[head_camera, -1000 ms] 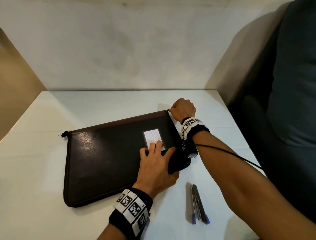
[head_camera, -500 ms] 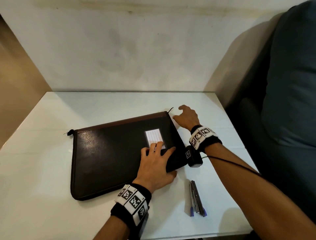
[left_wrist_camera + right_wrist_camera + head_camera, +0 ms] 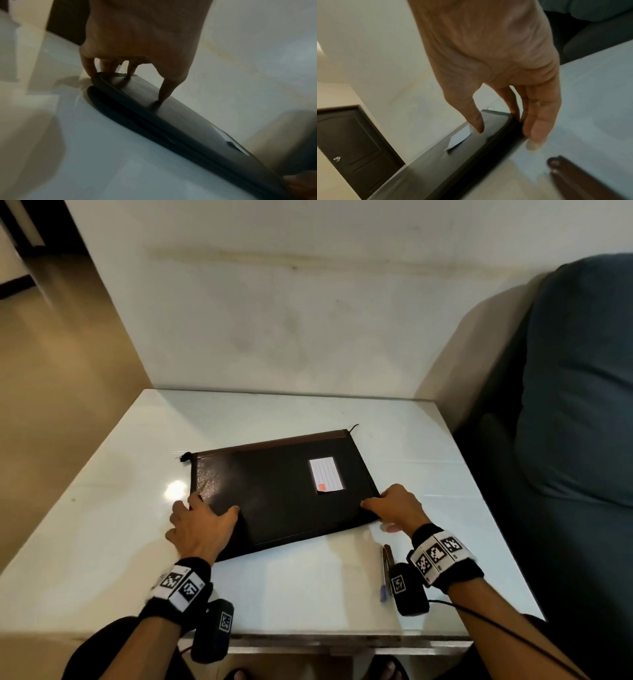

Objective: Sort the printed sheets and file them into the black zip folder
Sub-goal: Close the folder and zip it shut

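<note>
From the head view, the black zip folder (image 3: 284,491) lies closed and flat near the middle of the white table (image 3: 308,587), a white label (image 3: 325,474) on its cover. The left hand (image 3: 200,530) holds its near left corner, the right hand (image 3: 397,508) its near right corner. A stapler (image 3: 386,571) lies near the table's front edge.

The left wrist view shows spread fingertips (image 3: 163,97) pressing on the cover (image 3: 188,121).

In the right wrist view the thumb (image 3: 476,121) sits on top and the fingers (image 3: 537,127) lie against the folder's (image 3: 453,162) side, pinching the edge.
</note>
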